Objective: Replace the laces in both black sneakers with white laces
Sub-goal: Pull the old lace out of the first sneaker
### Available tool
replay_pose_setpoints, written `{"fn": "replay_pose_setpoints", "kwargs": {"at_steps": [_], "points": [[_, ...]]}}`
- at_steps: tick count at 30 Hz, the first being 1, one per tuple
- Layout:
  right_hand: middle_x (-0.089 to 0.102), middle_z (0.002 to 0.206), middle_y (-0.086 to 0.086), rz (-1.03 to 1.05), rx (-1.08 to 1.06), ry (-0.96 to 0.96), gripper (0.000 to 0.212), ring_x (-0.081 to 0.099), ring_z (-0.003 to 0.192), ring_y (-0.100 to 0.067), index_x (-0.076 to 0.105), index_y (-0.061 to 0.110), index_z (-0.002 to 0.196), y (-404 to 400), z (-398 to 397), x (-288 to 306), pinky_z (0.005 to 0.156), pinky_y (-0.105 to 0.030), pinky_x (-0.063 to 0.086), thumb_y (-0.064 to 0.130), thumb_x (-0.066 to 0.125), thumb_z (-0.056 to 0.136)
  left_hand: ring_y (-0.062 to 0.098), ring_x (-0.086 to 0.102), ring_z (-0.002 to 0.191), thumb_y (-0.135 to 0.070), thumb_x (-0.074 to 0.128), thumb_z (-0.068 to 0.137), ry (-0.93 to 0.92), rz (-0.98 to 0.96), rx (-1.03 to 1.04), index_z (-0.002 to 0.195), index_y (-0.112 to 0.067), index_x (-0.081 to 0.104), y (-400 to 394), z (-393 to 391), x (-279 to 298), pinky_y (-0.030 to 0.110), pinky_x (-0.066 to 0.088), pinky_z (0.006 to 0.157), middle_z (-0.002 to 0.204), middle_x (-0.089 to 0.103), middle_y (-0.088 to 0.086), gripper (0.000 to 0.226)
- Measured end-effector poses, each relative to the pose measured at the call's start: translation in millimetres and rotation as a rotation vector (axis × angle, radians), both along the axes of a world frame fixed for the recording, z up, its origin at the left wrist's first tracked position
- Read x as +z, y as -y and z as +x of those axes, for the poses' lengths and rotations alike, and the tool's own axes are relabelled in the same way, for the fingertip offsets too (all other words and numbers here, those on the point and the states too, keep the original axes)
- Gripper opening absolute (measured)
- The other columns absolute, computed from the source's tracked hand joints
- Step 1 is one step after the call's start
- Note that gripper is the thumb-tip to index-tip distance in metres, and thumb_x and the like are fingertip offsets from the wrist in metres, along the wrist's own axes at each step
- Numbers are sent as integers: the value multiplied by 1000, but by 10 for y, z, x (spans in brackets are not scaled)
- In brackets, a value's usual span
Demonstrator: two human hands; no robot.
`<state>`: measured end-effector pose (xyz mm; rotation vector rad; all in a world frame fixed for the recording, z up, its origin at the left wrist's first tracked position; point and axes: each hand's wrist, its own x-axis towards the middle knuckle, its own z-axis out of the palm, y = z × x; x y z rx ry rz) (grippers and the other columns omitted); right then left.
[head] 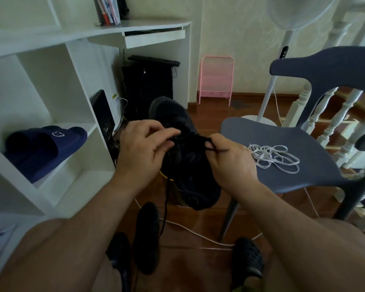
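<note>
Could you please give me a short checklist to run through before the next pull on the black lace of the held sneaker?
1. Right hand pinches the black lace: ok.
2. Left hand steadies the black sneaker: ok.
3. Loose white flat laces lie on the blue-grey plastic chair seat, within reach: ok.
4. Second black sneaker on the floor: ok.
5. Lace free of all eyelets: cannot tell.

Two black sneakers (pixel 185 157) (pixel 147 237), one chair (pixel 282 148), two slippers (pixel 46 148).

Bare forearms, sleeveless to the frame edge, bare knees, black perforated clogs (pixel 248 262) on both feet
</note>
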<state>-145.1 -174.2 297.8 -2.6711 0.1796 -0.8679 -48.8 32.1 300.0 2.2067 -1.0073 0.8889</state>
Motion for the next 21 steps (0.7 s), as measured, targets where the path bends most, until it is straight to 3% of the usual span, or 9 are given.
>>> {"fn": "replay_pose_setpoints", "kwargs": {"at_steps": [4,10,14,17,21], "points": [[44,67,7,-27,27,-6,28,52,62,-32,48,18,86,-22,-4,-7,61,-43,45,36,45,108,27,59,104,-25,68,97,-18,-7,-16,107,-30,81,52,16,-62,48,45,87,104,68,-5,17],[44,68,9,-40,43,-25,29,56,65,-33,49,20,88,-33,-16,-22,59,-44,46,39,43,108,20,56,106,-17,68,96,-46,13,72,98,-29,75,79,-32,-62,35,29,90,103,67,-9,14],[52,71,2,39,-1,4,32,57,70,-37,49,16,89,30,-14,32,61,-47,48,42,40,107,32,55,108,-14,56,102,-264,-193,345,104,-25,70,-103,103,64,47,39,93,108,69,1,18],[58,74,-3,67,-12,35,34,57,71,-37,52,15,90,70,-27,59,61,-48,48,42,39,106,36,50,114,-16,50,106,-424,-90,484,111,-27,67,-260,223,66,51,39,94,114,68,4,21],[58,74,-1,84,-17,26,32,57,70,-32,54,16,92,102,-40,75,61,-45,47,41,40,107,36,52,114,-18,48,105,-506,0,438,110,-30,65,-288,255,3,53,45,94,113,68,5,21]]}}
